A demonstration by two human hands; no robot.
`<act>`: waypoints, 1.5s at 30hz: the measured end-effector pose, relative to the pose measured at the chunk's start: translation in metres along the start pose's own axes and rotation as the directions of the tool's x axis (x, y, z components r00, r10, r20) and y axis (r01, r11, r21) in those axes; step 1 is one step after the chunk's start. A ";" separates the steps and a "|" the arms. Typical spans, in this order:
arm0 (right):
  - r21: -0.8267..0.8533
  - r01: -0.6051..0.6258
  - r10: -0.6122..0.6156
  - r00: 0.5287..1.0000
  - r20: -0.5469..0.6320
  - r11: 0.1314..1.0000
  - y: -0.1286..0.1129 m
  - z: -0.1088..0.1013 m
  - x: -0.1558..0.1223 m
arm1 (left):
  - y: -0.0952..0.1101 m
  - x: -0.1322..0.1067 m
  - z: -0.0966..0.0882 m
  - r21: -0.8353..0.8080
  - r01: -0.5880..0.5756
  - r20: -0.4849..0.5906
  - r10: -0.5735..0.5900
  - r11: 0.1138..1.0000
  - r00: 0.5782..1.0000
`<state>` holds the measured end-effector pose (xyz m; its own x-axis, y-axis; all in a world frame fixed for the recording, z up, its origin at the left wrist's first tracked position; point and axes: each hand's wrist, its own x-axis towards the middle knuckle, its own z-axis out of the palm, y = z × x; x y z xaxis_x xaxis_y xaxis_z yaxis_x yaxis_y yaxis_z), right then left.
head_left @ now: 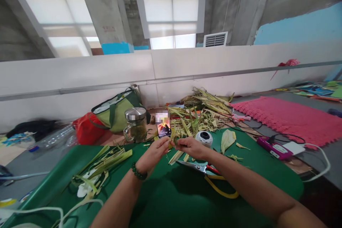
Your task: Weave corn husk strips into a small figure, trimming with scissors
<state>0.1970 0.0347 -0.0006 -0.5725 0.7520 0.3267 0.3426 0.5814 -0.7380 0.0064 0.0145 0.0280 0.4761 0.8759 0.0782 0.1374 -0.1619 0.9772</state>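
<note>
My left hand point(158, 149) and my right hand point(192, 147) meet over the middle of the green mat point(165, 199). Both are closed, pinching a strip of corn husk point(173, 138) between them; the fingertips partly hide it. Just behind my left hand a lit phone point(163, 124) stands upright. A white spool of thread point(204, 138) sits behind my right hand. Below my right hand lie scissors point(197, 166) with red and yellow handles. Loose husk pieces point(228, 140) rest to the right, and a bundle of husks point(107, 165) lies to the left.
A glass mug with a metal lid point(135, 124) stands behind the mat, beside a green bag point(117, 110). A husk pile point(205, 114) lies at the back. Right are a purple power strip point(275, 148), cables and a pink cloth point(288, 117). A white cable point(77, 205) crosses the front left.
</note>
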 end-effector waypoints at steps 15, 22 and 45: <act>0.272 -0.121 0.150 0.985 -0.087 0.955 -0.025 -0.001 0.004 | -0.005 -0.003 0.014 0.462 -0.152 -0.002 0.172 0.874 0.985; -0.132 -0.074 0.044 0.975 -0.217 0.988 -0.031 0.001 -0.002 | -0.005 -0.008 0.018 0.709 -0.021 -0.077 0.107 0.705 0.991; -0.491 0.204 -0.269 0.961 -0.065 0.847 -0.020 0.006 -0.007 | -0.013 0.002 0.008 0.320 0.094 -0.136 -0.053 0.943 0.989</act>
<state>0.1895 0.0162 0.0079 -0.5938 0.5866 0.5507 0.5394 0.7981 -0.2685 0.0123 0.0147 0.0141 0.3456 0.9369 0.0525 0.4525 -0.2154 0.8654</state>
